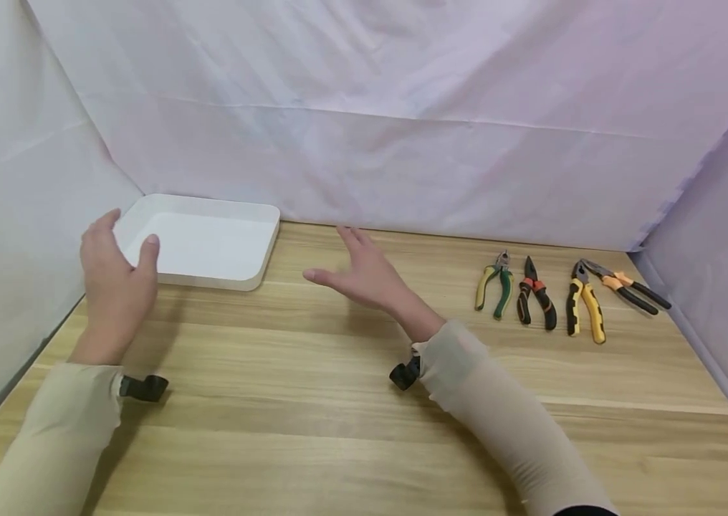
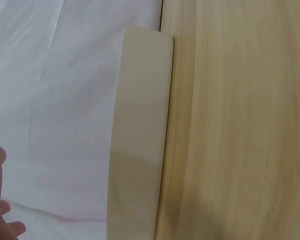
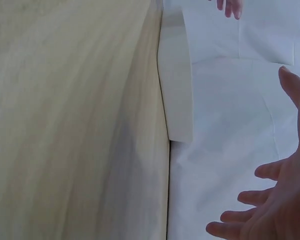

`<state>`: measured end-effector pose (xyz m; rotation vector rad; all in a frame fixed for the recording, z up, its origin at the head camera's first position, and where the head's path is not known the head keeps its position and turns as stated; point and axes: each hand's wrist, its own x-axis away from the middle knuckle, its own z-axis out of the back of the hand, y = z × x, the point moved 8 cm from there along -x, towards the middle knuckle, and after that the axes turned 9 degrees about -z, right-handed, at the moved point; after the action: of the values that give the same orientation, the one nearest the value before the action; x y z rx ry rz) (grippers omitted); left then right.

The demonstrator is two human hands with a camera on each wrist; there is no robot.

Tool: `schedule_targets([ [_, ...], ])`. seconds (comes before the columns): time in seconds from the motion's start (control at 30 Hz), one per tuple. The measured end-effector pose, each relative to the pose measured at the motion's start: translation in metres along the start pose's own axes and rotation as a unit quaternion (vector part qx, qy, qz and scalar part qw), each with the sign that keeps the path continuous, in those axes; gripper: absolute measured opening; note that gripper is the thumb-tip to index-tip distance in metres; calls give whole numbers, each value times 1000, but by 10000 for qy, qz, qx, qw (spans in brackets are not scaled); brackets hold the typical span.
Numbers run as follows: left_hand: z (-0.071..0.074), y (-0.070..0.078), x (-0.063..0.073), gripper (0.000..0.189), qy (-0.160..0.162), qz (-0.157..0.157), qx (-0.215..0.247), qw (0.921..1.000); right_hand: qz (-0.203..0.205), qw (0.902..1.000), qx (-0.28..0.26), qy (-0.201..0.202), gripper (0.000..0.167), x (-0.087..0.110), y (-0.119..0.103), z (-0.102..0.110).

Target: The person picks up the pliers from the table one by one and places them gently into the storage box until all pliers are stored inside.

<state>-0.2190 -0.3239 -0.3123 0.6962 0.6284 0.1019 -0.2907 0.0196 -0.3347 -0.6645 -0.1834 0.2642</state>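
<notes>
My left hand is raised near the left end of a white rectangular tray, overlapping its near left corner in the head view. Its thumb and fingers are spread apart with nothing between them. To the right of the tray, my right hand hovers above the wooden table, fingers extended and thumb pointing left, holding nothing. The right wrist view shows those spread fingers against the white cloth. In the left wrist view the tray's side wall runs upright through the middle, and only a few fingertips show at the left edge.
On the right of the table lie several pliers: a green-and-yellow pair, a red-and-black pair, a yellow-and-black pair and an orange-and-black pair. White cloth hangs behind the table and along both sides.
</notes>
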Motion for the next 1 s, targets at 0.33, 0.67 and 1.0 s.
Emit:
schedule_targets([
  [0.33, 19, -46, -4, 67, 558, 906, 12, 9943, 144, 9924, -1219, 72, 107, -4, -10, -23],
  [0.67, 19, -72, 3, 73, 309, 1641, 9, 9860, 56, 9846, -1744, -66, 101, -8, -6, -56],
  [1.0, 20, -99, 10, 72, 59, 2166, 325, 9757, 163, 9806, -1948, -117, 105, -11, -13, -86],
])
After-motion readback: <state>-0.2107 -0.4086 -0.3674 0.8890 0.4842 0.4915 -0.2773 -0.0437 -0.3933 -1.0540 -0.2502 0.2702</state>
